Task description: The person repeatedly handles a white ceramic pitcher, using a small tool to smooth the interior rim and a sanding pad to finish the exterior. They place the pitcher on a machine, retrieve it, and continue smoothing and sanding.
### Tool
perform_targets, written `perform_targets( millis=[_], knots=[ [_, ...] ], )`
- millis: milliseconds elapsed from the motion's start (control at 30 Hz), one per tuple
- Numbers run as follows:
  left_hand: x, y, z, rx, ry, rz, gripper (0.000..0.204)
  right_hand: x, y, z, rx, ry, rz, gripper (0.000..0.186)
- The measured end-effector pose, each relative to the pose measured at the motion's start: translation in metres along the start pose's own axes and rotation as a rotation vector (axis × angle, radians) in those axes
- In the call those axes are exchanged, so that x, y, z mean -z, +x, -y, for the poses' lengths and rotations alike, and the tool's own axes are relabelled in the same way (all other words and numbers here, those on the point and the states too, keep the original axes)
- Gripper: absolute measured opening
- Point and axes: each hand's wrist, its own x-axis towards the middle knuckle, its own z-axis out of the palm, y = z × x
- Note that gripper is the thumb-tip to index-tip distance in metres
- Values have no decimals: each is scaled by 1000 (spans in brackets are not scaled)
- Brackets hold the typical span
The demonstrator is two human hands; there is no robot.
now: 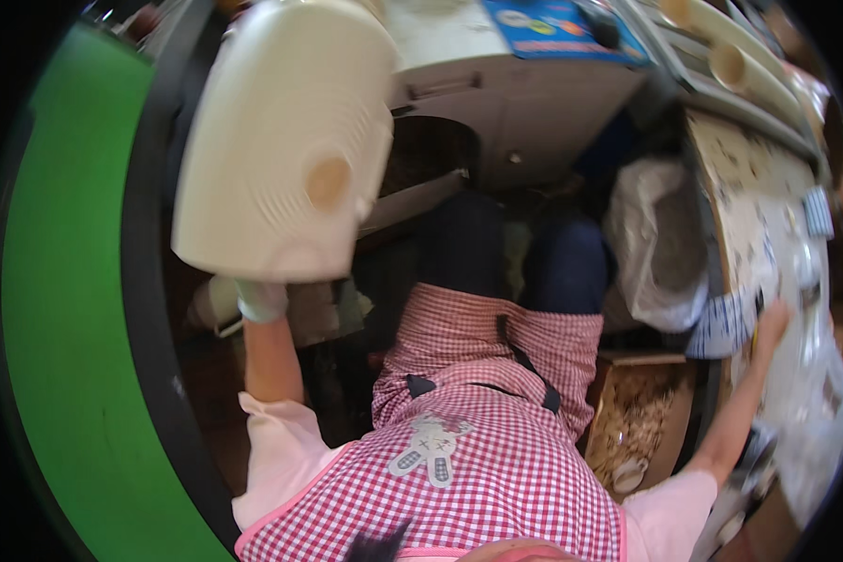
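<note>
A large cream plastic shell (281,122) with curved ridges and a round tan patch fills the upper left, blurred. At its lower edge my left hand (264,298) shows only a pale covering at the wrist; its fingers are hidden behind the shell, so its hold cannot be told. Far to the right, my right hand (772,321) is closed over the side worktop (754,225), with a small yellow bit at its fingers. What it grips is too small to make out. Beside it lies a blue-and-white striped cloth or paper (718,328).
A green surface (65,281) with a dark edge runs along the left. Ahead stands a pale cabinet (552,103) bearing a blue printed sheet (562,28). A clear plastic bag (641,244) and a box of wood-coloured scraps (641,412) sit right of my legs. Cream tubes (745,70) lie upper right.
</note>
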Motion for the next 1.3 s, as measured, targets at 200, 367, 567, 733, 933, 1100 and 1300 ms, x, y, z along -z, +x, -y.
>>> perform_targets(
  millis=[200, 367, 567, 733, 933, 1100, 1300],
  knots=[
    [41, 209, -55, -368, 441, -126, 52, 62, -39, 29, -327, 15, -25, 33],
    [49, 371, -37, -328, 1310, -124, 71, 216, -58, 211, 24, 761, -355, 31],
    [40, 427, 26, -144, 1261, -163, 73, 317, -144, 399, 349, 1101, -66, 21],
    [35, 395, 28, -117, 1158, -34, 71, 331, -155, 436, 313, 1145, -40, 19],
    [33, 380, 17, 77, 795, 156, 67, 319, -155, 445, 302, 1130, -69, 20],
    [35, 381, 14, 136, 829, 204, 70, 312, -157, 458, 256, 1094, -151, 19],
    [23, 360, 7, 135, 848, 248, 60, 310, -156, 459, 262, 1090, -171, 18]
  ],
)
